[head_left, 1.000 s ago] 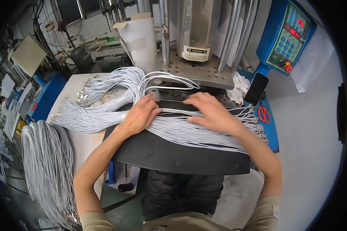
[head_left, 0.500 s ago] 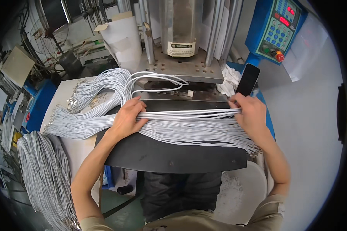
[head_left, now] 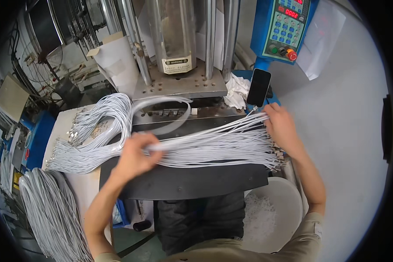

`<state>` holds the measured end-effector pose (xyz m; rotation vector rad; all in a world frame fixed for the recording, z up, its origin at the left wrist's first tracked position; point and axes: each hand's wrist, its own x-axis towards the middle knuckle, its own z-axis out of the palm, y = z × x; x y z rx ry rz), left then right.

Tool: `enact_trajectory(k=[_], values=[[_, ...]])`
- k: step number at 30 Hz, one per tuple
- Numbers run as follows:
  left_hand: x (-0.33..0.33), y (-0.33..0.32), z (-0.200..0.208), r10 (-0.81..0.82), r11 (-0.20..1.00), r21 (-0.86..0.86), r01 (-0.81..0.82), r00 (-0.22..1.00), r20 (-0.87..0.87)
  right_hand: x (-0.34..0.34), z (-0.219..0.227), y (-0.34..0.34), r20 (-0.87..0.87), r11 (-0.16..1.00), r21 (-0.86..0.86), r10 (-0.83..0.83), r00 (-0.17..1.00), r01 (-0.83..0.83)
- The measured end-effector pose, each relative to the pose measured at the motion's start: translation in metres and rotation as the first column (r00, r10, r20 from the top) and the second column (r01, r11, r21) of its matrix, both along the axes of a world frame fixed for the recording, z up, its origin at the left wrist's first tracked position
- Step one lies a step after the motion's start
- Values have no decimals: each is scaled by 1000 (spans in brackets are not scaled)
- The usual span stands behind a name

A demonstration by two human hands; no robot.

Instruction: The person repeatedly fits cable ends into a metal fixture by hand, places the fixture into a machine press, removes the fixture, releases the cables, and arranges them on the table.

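Observation:
A thick bundle of thin white cables (head_left: 214, 150) lies sideways across the black work board (head_left: 179, 185), with small metal ends at the right. My right hand (head_left: 280, 126) is closed on several of these cables near their right ends, holding them raised above the rest. Toward the bundle's left part, my left hand (head_left: 137, 157) curls its fingers round the same raised strands; motion blurs its fingertips. Behind it, a loop of white cable (head_left: 161, 102) arches in front of the press and is blurred too.
The metal press (head_left: 179, 85) with a clear guard stands at the back. Right of it are a crumpled white cloth (head_left: 236, 91), a phone (head_left: 258, 87) and a blue control box (head_left: 286, 32). More cables (head_left: 52, 214) hang at the left. A white bin (head_left: 288, 209) stands below right.
The strands between my hands have lifted and now slant up to the right. My left hand has moved nearer to me. The cable loop by the press has swung, and the whole view has shifted.

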<state>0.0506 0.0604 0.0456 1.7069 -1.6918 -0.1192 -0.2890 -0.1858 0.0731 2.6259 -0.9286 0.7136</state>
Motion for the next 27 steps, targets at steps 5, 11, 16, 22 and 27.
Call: enact_trajectory(k=[5,11,16,22,27], values=[[-99,-6,3,-197,775,287,563,648,-736,57,-5,48,-167,989,73,136,976,-126],[-81,13,-35,146,884,251,395,276,-950,86,-11,72,215,581,490,643,736,-650],[-77,22,-52,119,964,180,198,287,-950,142,-55,-25,86,771,531,362,928,-350],[-76,23,-47,134,978,169,121,251,-959,196,-84,-18,49,884,328,336,941,-333],[-67,26,-51,121,984,145,101,216,-969,149,-42,26,-75,915,151,388,919,-374]])
